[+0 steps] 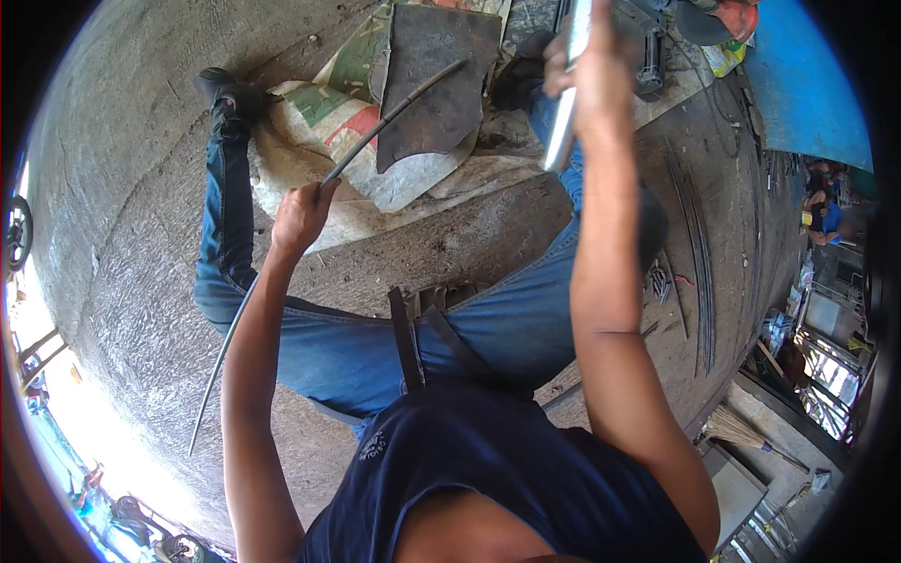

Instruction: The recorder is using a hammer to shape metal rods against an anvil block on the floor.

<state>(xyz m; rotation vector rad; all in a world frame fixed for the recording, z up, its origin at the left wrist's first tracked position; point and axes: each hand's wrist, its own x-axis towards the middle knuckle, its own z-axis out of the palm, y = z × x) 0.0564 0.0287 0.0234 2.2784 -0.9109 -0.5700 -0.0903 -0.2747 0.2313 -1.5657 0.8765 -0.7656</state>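
Note:
My left hand [302,220] is closed round a long thin metal rod [399,108]. The rod's upper end reaches over a dark flat sheet [441,89], and its tail runs down past my left forearm. Raised at the top right, my right hand [601,84] is wrapped round a shiny silver tube [561,136]. Motion blurs that hand and the tube's upper end is cut off by the picture's edge. Under the dark sheet lies a crumpled pale sack [427,183] with green and red patches. Both hands are apart, between my spread legs in blue jeans.
Several long dark rods [696,272] lie on the floor to my right, beside a small pile of short metal pieces [660,283]. Farther off are a broom [741,427], a blue panel [812,84] and another person [826,220]. A dark metal object [649,61] stands beyond my right hand.

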